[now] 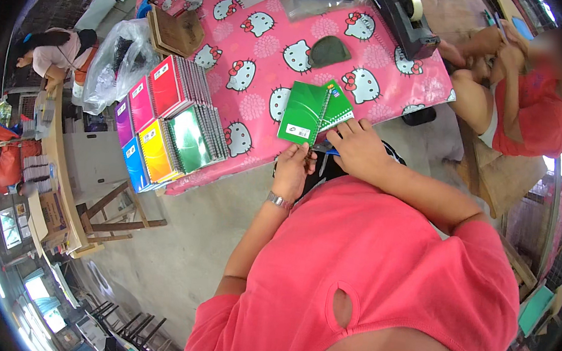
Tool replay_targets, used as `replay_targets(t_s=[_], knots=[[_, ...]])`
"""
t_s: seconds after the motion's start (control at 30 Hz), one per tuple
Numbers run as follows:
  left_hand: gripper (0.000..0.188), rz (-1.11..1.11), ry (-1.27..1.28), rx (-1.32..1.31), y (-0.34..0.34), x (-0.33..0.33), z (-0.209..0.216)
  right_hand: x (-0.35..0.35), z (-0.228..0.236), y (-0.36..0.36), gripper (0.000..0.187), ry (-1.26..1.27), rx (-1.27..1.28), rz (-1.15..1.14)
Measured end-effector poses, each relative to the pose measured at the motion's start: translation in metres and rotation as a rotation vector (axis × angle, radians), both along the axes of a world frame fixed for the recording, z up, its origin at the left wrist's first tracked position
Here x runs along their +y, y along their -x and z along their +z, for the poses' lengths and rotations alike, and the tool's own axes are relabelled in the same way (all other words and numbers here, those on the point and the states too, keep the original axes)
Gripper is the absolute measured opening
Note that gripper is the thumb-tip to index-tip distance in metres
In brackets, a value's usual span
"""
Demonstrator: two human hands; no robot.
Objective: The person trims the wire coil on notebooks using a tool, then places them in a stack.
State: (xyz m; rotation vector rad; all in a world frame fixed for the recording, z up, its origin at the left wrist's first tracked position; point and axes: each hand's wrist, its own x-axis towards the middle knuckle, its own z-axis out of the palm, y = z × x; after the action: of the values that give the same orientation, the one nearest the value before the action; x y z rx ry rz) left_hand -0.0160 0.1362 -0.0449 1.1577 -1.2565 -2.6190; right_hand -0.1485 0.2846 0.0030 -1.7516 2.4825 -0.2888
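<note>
A green spiral notebook (302, 112) lies opened out near the table's front edge, its wire coil running between the two green covers. My left hand (290, 169) is closed, thumb and fingers pinching the notebook's lower edge near the coil's end. Over the right cover's lower part, my right hand (360, 146) bends its fingers. A small blue-handled tool (331, 151) shows beneath that hand, pointing toward the coil's end; its exact kind is mostly hidden. Left of the notebook stand stacks of spiral notebooks, among them green (191, 137), red (164, 85) and yellow (156, 149).
A pink patterned cloth (253, 106) covers the table. On it are a dark rounded piece (330, 51), a black tape dispenser (411, 26) and a wooden box (173, 31). A person in red (533, 117) sits at the right; another person (57, 56) is at far left.
</note>
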Motion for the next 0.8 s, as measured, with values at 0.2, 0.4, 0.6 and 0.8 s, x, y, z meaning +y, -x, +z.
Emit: replay_targets(t_s=[0.2, 0.4, 0.6, 0.8], knots=[[0.019, 0.043, -0.002, 0.022, 0.0, 0.003, 0.007, 0.003, 0.003, -0.002, 0.047, 0.066, -0.028, -0.042], [0.02, 0.045, 0.005, -0.005, 0.002, 0.003, 0.007, -0.002, -0.004, 0.0, 0.037, 0.011, -0.029, -0.018], [0.019, 0.051, -0.018, 0.028, -0.001, 0.001, 0.003, -0.003, -0.005, 0.001, 0.031, -0.151, -0.193, -0.048], [0.017, 0.076, -0.128, 0.017, -0.001, -0.002, 0.009, 0.008, -0.023, -0.001, 0.032, 0.223, -0.112, -0.032]])
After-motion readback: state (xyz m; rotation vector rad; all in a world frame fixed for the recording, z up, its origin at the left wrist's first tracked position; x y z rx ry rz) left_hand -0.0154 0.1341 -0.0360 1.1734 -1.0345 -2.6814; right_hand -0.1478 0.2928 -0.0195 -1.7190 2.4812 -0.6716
